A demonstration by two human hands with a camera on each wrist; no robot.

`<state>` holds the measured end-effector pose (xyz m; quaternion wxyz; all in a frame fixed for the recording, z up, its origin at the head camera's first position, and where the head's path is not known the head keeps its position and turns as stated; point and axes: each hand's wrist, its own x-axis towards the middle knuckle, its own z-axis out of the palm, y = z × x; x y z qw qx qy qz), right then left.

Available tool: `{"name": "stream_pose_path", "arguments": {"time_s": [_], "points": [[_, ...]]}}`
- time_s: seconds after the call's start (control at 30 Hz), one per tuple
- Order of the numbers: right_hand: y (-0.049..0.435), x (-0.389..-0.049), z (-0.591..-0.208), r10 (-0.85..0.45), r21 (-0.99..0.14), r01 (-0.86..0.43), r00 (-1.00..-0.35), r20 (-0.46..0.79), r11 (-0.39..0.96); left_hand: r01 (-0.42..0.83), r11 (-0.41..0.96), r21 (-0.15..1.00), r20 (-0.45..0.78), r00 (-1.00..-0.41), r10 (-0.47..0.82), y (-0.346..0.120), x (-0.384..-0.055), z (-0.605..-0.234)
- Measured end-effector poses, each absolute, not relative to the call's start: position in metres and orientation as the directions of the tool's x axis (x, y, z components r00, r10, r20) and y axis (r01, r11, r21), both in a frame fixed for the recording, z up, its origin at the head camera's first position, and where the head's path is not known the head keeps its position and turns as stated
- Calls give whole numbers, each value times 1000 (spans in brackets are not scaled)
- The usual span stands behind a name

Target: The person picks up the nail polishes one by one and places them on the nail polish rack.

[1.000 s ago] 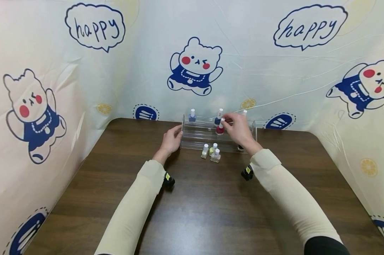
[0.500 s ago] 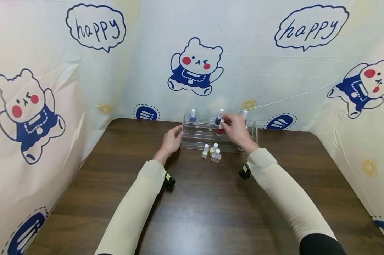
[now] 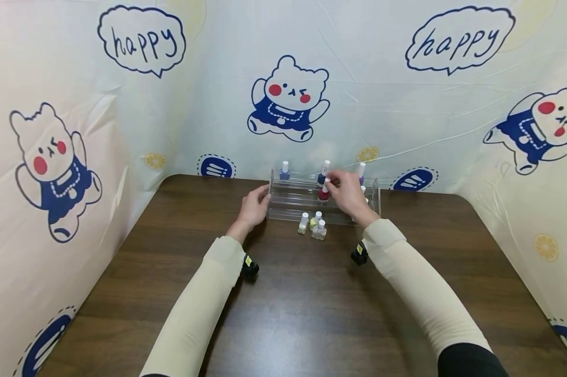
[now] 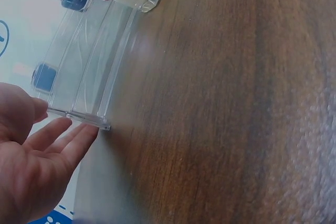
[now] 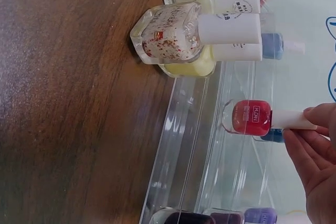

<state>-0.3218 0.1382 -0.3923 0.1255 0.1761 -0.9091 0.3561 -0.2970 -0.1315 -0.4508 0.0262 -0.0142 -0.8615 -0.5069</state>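
Note:
My right hand (image 3: pixel 349 192) pinches the white cap of a red nail polish bottle (image 5: pixel 252 117) between thumb and fingers. The bottle stands upright at the middle tier of a clear stepped display rack (image 3: pixel 290 200). My left hand (image 4: pixel 39 153) touches the rack's left end panel, its fingers lightly bent and resting against the edge. On the top tier are a light blue bottle (image 3: pixel 285 172), a dark blue bottle (image 3: pixel 322 179) behind the red one, and a purple bottle (image 5: pixel 260 215) at the right. Darker bottles (image 5: pixel 189 217) sit lower at that end, partly hidden by my right hand in the head view.
In front of the rack on the brown wooden table (image 3: pixel 292 293) stand a glitter polish bottle (image 5: pixel 170 34), a pale cream bottle (image 3: pixel 302 224) and a yellow bottle (image 3: pixel 313 223). A printed cloth (image 3: pixel 368 94) hangs behind and at both sides.
My right wrist and forearm have shifted slightly left and the red bottle has come down a little at the middle tier. My left hand keeps its place on the rack.

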Motion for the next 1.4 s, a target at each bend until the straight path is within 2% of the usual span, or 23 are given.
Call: {"name": "stream_pose_path", "arguments": {"time_s": [0.9, 1.2, 1.4], "points": [[140, -322, -391, -231, -637, -391, -918, 322, 665, 40, 487, 872, 59, -998, -24, -130, -297, -452], [144, -314, -381, -235, -631, -374, -926, 296, 680, 46, 482, 875, 63, -998, -18, -130, -297, -453], [151, -307, -375, -253, -615, -406, -912, 324, 676, 44, 483, 875, 58, -998, -13, -131, -298, -453]]}}
